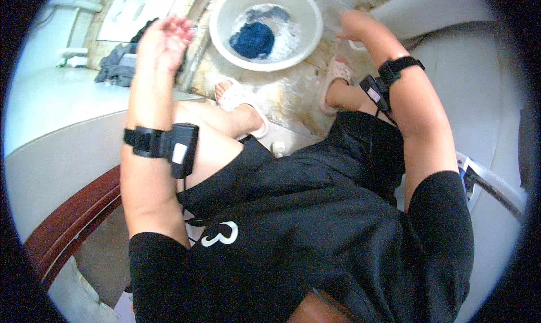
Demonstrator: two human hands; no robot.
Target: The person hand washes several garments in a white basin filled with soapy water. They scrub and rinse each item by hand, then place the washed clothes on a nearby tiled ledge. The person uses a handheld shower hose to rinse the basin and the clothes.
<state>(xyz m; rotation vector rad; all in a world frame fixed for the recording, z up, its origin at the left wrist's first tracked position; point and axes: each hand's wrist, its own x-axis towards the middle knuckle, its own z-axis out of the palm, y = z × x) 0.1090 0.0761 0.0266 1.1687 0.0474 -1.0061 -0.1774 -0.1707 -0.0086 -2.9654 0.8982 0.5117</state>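
Note:
A white plastic basin [215, 35] stands on the wet floor between and beyond my feet. In its sudsy water lies a bunched dark blue cloth [253, 39], with a greyish-blue cloth [270, 14] partly under the foam behind it. My left hand [167, 39] is raised to the left of the basin, palm up and fingers loosely curled, holding nothing. To the right of the rim is my right hand [355, 25], bent at the wrist and blurred; its fingers are partly hidden, and nothing shows in it.
Grey and black clothes [116, 65] lie on a pale ledge [63, 99] at the left, near a white squat-shaped fixture [135, 10]. A large white curved surface [469, 90] borders the right side. A dark red curved rim [80, 213] runs at lower left.

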